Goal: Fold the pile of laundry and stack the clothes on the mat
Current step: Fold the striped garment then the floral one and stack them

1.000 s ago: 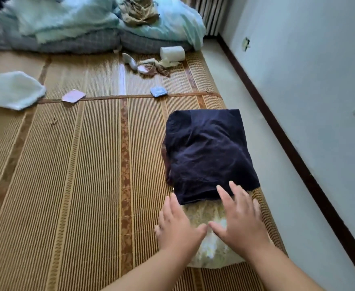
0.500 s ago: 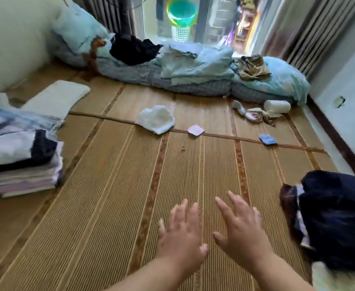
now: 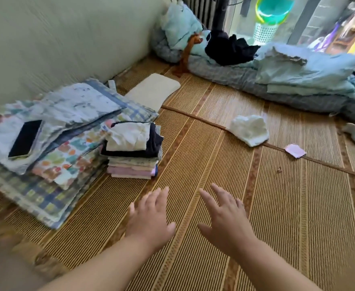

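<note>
**Both hands empty, folded stack ahead to the left**

We see the woven mat [image 3: 225,160] filling the floor, with wide bare room ahead and to the right of our hands. Along the left wall lies a spread of patterned bedding [image 3: 52,143] with a phone [image 3: 25,141] on top. Touching its right edge stands the folded stack [image 3: 133,150], its long axis running roughly left to right. It lies ahead and left of us, so our left hand [image 3: 149,219] is nearer than our right hand [image 3: 225,221]. Both hands hover above the mat, fingers spread wide, holding nothing. A dark garment [image 3: 229,49] rests on the far bedding, and 1 white cloth [image 3: 249,131] lies loose on the mat, well apart from the stack; we judge either could be next.
</note>
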A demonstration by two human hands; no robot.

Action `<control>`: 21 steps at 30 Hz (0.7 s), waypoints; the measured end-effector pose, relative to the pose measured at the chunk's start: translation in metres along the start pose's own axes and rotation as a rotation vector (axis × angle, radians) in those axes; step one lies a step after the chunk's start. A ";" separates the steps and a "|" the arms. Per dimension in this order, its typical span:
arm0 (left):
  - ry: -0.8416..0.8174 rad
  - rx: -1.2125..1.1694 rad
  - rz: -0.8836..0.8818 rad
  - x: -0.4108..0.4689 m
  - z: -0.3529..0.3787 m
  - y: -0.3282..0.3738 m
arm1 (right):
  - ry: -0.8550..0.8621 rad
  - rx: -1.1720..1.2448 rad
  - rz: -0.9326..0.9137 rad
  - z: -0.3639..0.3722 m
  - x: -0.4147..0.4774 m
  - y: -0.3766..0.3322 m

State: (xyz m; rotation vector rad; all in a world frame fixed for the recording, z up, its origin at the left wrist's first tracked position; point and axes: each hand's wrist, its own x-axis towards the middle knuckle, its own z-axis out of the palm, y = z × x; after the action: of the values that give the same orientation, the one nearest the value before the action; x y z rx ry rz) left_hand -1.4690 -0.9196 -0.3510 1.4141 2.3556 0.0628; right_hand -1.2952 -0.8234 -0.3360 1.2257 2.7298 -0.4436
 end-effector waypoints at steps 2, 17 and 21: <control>0.028 -0.001 -0.016 0.001 -0.007 -0.012 | -0.002 -0.004 -0.029 -0.003 0.011 -0.012; 0.085 -0.158 -0.156 0.125 -0.056 -0.149 | 0.126 0.063 -0.012 -0.020 0.180 -0.117; 0.160 -0.204 -0.128 0.205 -0.077 -0.186 | 0.151 0.227 0.149 -0.009 0.267 -0.138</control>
State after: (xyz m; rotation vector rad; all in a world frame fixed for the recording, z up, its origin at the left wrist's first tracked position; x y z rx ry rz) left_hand -1.7370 -0.8226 -0.3866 1.1994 2.4798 0.3829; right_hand -1.5758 -0.7174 -0.3570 1.5654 2.7425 -0.6849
